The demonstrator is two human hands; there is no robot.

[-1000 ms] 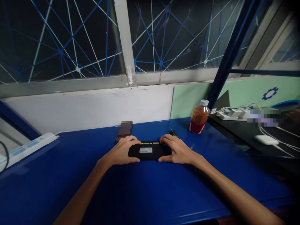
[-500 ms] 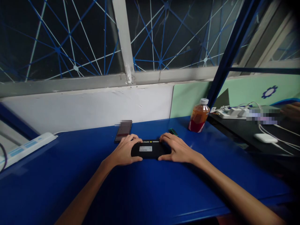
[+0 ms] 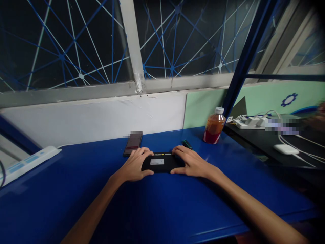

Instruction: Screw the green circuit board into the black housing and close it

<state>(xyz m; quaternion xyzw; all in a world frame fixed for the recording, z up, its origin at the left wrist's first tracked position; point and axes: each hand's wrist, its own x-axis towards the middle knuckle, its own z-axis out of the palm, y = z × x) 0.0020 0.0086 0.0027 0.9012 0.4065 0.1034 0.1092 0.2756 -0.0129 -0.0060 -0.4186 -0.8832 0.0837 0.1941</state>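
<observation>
Because the black box is gripped only at its two ends, with the left hand on one and the right hand on the other, a slackened hold on either side could tip it. Both hands are clamped on it, apart from each other, thumbs at the near edge and fingers at the far one. It lies flat, pale label up, over the middle of the blue surface; whether it rests there or is held just above, I cannot tell. A push forward and leftward could knock the phone just beyond the left hand, while a rightward slip could catch the small dark object with a green edge near the right fingertips. A wider sweep might topple the upright drink bottle farther back.
</observation>
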